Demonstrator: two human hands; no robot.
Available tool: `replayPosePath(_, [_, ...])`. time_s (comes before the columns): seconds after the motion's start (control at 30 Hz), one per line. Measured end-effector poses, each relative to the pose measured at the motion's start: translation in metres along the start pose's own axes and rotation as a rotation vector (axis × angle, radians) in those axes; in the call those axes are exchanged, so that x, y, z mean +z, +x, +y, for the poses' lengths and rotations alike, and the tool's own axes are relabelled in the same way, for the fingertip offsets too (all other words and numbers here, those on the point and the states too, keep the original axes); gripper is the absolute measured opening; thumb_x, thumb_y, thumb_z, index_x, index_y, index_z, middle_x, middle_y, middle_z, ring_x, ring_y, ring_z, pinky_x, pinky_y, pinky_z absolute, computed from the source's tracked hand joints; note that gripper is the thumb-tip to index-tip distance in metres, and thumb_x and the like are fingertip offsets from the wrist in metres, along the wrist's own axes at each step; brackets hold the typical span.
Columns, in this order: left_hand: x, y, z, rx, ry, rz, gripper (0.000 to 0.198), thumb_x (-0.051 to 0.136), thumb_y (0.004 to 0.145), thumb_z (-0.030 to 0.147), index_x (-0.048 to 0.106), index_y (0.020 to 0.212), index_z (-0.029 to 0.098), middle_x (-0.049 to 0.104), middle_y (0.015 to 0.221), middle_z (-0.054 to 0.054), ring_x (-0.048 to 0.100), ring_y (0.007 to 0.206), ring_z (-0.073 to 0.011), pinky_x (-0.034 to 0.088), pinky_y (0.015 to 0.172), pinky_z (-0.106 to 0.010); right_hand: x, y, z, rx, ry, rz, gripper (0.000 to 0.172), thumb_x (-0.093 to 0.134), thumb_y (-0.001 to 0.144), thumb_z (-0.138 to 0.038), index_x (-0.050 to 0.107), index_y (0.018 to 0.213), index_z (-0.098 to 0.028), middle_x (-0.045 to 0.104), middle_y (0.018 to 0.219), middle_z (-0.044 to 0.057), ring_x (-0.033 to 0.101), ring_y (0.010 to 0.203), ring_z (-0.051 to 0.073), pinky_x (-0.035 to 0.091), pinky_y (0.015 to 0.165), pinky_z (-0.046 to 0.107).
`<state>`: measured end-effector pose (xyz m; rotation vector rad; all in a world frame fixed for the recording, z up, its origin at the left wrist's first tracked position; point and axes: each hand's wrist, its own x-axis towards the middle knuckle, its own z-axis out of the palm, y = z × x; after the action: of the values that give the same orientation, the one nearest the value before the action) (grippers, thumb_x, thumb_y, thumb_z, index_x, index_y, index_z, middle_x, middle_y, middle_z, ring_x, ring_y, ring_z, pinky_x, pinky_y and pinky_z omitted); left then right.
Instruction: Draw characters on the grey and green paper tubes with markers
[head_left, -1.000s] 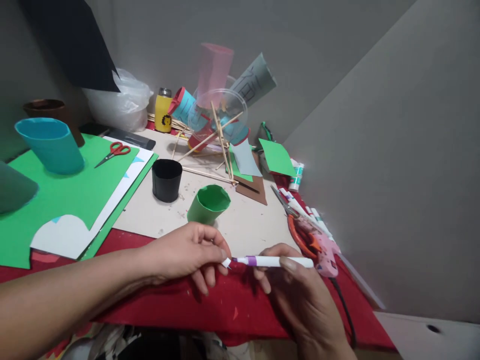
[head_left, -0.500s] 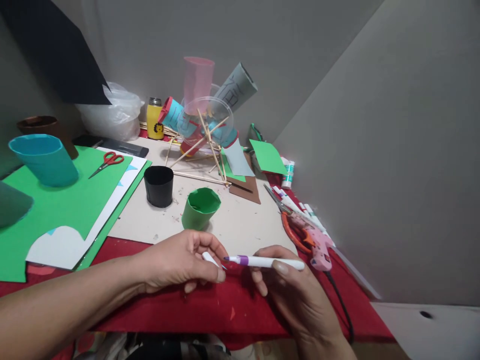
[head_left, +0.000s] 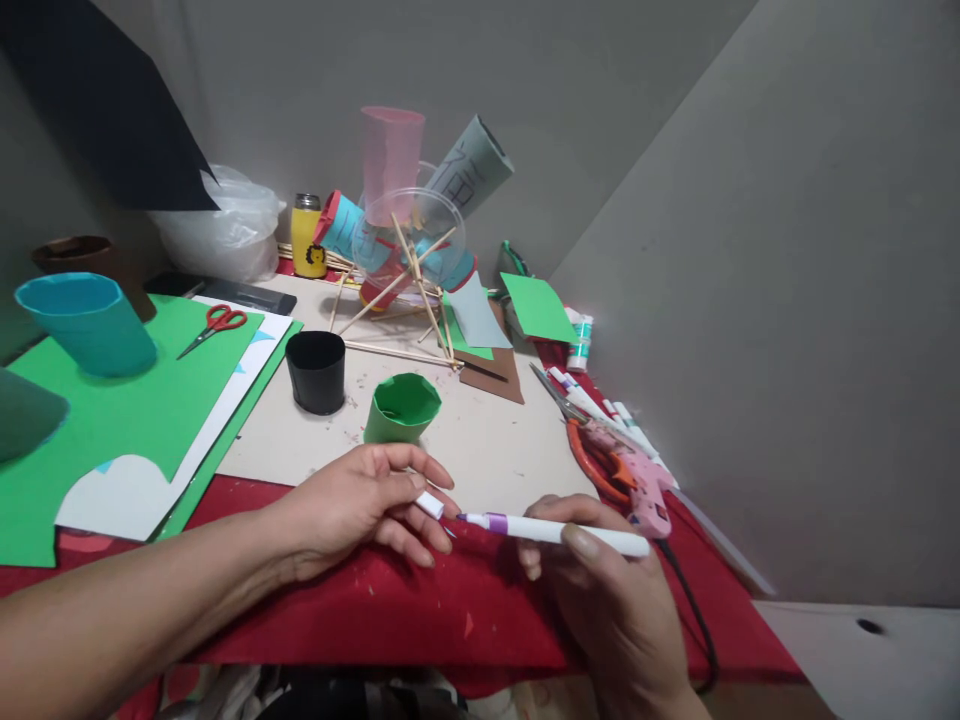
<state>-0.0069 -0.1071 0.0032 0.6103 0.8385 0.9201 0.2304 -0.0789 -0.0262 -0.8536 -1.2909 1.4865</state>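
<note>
On the red cloth table covering point(head_left: 420, 625) are placed a flat light-grey board point(head_left: 495, 455), partly overlapped by stacked green and white sheets point(head_left: 150, 410); a pink glue gun point(head_left: 649, 492); large orange-handled metal scissors point(head_left: 591, 477); and slim white markers point(head_left: 634, 430).

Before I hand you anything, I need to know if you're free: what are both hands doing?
Left hand: loosely closed, holding a white cap.
Right hand: closed, holding a marker, tip bare.
</note>
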Motion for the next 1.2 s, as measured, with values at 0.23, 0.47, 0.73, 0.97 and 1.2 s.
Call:
replayPosePath(0.23, [0.0,0.001,-0.002,-0.009,-0.012,0.011,0.018,0.073,0.084,0.026,0.063,0.091,0.012,0.073,0.094,-0.009,0.074,0.068,-0.0155,0.06,0.059,-0.023,-0.007,-0.004,0.009,-0.025,-0.14,-0.024,0.02,0.071,0.086,-0.041,0.074,0.089,-0.021,0.072,0.071,0.005,0.065,0.061,0.018,0.054,0.057,0.028])
replayPosePath(0.47, [-0.001,0.001,-0.004,-0.009,0.088,-0.016,0.024,0.066,0.091,0.035,0.06,0.1,0.014,0.076,0.082,-0.012,0.075,0.074,-0.0162,0.058,0.065,-0.021,0.0,-0.002,0.003,-0.206,-0.368,-0.055,0.013,0.068,0.089,-0.034,0.077,0.091,-0.024,0.074,0.075,0.004,0.066,0.06,0.016,0.054,0.057,0.024])
replayPosePath(0.73, [0.007,-0.005,-0.01,0.065,0.375,-0.102,0.034,0.053,0.096,0.053,0.054,0.101,0.019,0.06,0.07,0.004,0.05,0.043,-0.0063,0.037,0.043,-0.017,0.005,-0.001,-0.006,-0.247,-0.392,-0.144,0.012,0.068,0.089,-0.031,0.079,0.09,-0.026,0.075,0.074,0.003,0.068,0.059,0.014,0.054,0.055,0.021])
replayPosePath(0.97, [0.009,-0.008,-0.019,0.276,0.649,-0.046,0.031,0.039,0.103,0.042,0.056,0.094,0.018,0.037,0.062,0.008,0.034,0.056,-0.0099,0.029,0.053,-0.021,0.01,0.002,-0.004,-0.421,-0.45,-0.305,0.023,0.07,0.087,-0.017,0.079,0.105,-0.029,0.081,0.089,0.003,0.077,0.076,0.016,0.061,0.071,0.023])
replayPosePath(1.2, [0.004,-0.001,-0.028,0.178,0.588,-0.021,0.03,0.037,0.101,0.041,0.055,0.09,0.02,0.035,0.056,0.009,0.031,0.051,-0.0111,0.027,0.052,-0.023,0.011,0.005,0.0,-0.573,-0.473,-0.477,0.041,0.064,0.09,-0.008,0.069,0.124,-0.028,0.08,0.101,0.002,0.075,0.093,0.013,0.059,0.087,0.022])
